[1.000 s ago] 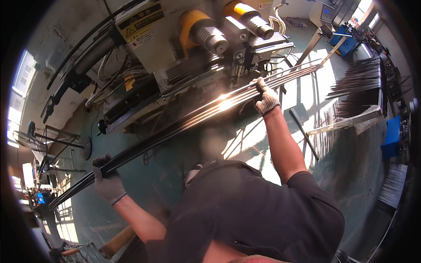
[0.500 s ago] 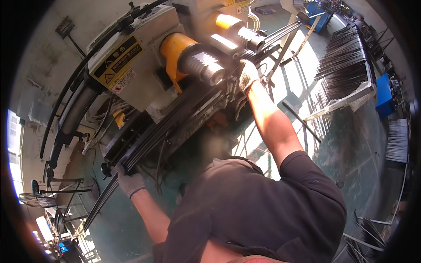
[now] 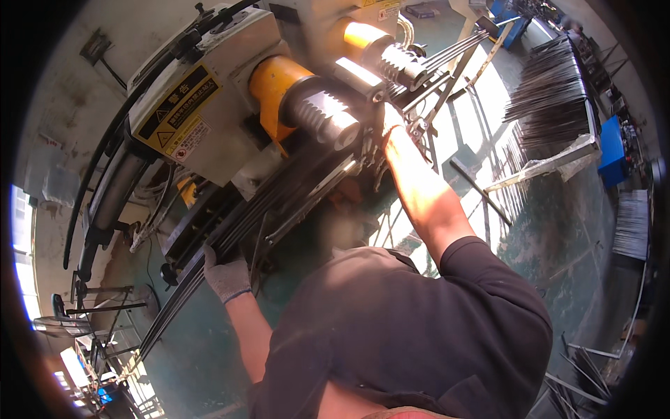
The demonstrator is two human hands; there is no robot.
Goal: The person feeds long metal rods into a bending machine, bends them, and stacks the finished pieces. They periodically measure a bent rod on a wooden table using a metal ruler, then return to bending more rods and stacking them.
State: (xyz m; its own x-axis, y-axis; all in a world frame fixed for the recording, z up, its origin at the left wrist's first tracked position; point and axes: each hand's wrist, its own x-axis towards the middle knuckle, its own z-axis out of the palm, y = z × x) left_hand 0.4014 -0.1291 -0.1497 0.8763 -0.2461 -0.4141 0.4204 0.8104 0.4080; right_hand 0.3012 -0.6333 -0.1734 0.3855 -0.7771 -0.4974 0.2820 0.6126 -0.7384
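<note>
A bundle of long dark metal rods (image 3: 174, 305) runs slantwise through a machine with two threaded steel rollers (image 3: 326, 120), set in yellow housings (image 3: 271, 85). In a pale knit glove, my left hand (image 3: 228, 278) is closed round the rods near their lower left end, its thumb along their top. My right hand (image 3: 392, 120) reaches in beside the far roller (image 3: 401, 64), close to the rods where they pass through the machine. Its fingers are hidden by machine parts and glare, so their grip does not show.
A rack of many thin rods (image 3: 548, 98) stands at the right, with a blue box (image 3: 611, 151) beyond it. A loose bar (image 3: 481, 192) lies over the green floor. At the far left stands a fan (image 3: 63, 325). A black hose (image 3: 105, 153) arches along the machine's left side.
My left hand has slid up and to the right along the rods. My right hand has sunk slightly deeper among the machine parts. At the upper right, the rods look more spread apart.
</note>
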